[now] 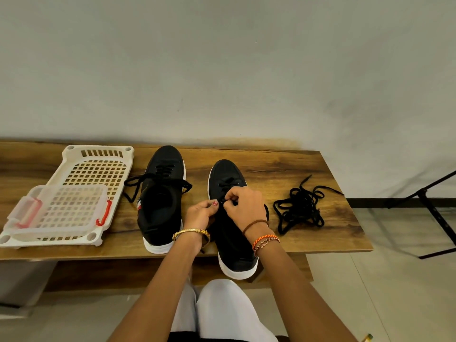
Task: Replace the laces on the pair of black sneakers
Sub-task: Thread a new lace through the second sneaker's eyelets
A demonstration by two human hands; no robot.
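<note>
Lace point(223, 200) on right sneaker point(230, 186), pinched between left hand point(201, 214) and right hand point(243, 206), apparently at eyelets.

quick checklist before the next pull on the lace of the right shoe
1. Both hands on the lace: left hand and right hand pinch it at the right shoe. Ok.
2. Lower eyelets threaded: crossings show near the toe. Ok.
3. Upper eyelets: hidden by the hands. Cannot tell.
4. Shoe steady on the table: heel overhangs the front edge. Not ok.
5. Loose laces lie apart from the shoe. Ok.
6. Left shoe: laced, ends untied. Not ok.
</note>
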